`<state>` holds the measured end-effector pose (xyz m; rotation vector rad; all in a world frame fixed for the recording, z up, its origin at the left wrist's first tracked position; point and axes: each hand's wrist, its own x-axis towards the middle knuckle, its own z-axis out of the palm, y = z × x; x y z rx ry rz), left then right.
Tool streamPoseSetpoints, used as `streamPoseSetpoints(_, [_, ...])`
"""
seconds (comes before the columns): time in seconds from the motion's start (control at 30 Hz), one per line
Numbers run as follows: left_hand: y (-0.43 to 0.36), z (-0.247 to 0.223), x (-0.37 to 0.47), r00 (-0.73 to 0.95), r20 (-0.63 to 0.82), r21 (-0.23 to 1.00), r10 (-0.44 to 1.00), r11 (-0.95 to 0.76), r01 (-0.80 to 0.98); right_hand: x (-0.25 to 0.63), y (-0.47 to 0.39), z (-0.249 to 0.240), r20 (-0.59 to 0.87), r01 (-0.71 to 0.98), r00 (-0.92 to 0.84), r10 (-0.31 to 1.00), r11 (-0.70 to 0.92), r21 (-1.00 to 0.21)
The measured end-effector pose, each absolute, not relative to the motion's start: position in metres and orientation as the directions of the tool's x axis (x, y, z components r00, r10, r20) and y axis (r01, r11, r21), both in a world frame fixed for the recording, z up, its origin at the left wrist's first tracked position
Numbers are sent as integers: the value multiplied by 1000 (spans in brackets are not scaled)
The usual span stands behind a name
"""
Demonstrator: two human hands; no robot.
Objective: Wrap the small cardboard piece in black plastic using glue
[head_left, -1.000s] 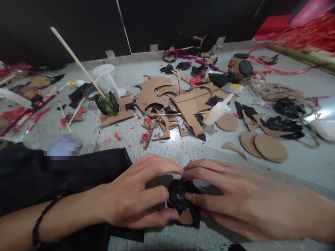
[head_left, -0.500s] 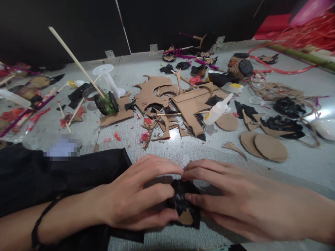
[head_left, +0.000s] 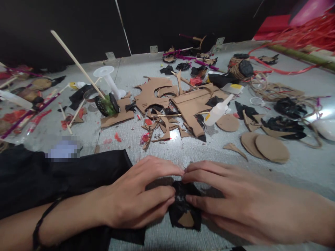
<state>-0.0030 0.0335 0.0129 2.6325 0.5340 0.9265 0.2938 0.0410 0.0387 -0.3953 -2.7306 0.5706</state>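
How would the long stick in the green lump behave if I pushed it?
The stick looks straight and stiff, so it would probably swing as one piece rather than bend. Slanting high above the green lump, it may tip easily. The black discs on either side look round, so it might roll a little too.

bare strip of grey surface (head_left: pixel 125 141) mid-left, cardboard scraps (head_left: pixel 188 104) beyond, upright stick (head_left: pixel 75 62) left

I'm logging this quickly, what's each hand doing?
Left hand: fingers curled, pressing black wrapping.
Right hand: fingers bent, touching the same wrapping.
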Motion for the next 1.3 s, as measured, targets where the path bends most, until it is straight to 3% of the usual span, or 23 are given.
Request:
streamPoseSetpoints(0.8, [33,9,-4,743,502,403,443,-880,252,294,40,32,302,181,-908,289,923,-341])
streamPoseSetpoints(1.3, [34,14,-3,752,500,400,430,-885,240,293,31,35,240,248,-890,387,855,-456])
